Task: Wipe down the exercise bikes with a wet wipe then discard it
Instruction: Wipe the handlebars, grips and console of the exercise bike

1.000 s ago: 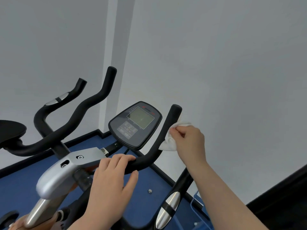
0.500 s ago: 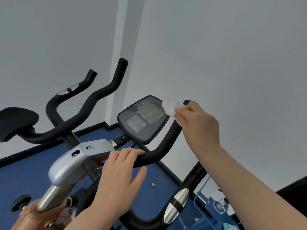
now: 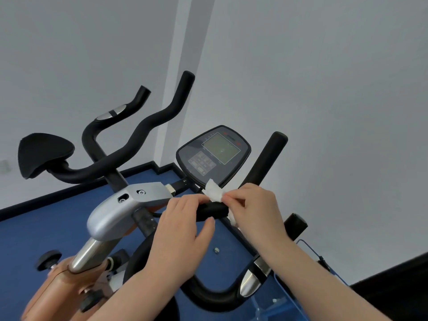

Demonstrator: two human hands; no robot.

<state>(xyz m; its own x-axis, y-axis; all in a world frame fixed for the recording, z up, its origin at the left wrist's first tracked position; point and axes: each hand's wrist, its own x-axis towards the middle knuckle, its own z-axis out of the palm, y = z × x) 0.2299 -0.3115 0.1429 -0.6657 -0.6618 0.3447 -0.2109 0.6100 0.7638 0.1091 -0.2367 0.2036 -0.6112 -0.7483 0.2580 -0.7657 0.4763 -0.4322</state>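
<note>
An exercise bike fills the view, with black foam handlebars (image 3: 266, 158), a grey display console (image 3: 214, 155) and a silver stem cover (image 3: 125, 205). My right hand (image 3: 257, 209) grips a crumpled white wet wipe (image 3: 214, 193) wrapped round the lower bend of the right handlebar, just under the console. My left hand (image 3: 183, 230) holds the same bar right beside it, fingers over the top and thumb below. Part of the wipe is hidden under my right hand.
The left handlebar (image 3: 148, 126) curves up toward the grey wall. A black elbow pad (image 3: 44, 151) sits at the far left. Blue floor (image 3: 34, 228) with a dark skirting lies below. An orange frame (image 3: 55, 288) and a black knob (image 3: 48, 257) are at bottom left.
My right hand slid the wipe down from the tip of the right handlebar to its lower bend, next to my left hand. The view tilted so the bike sits lower in the frame.
</note>
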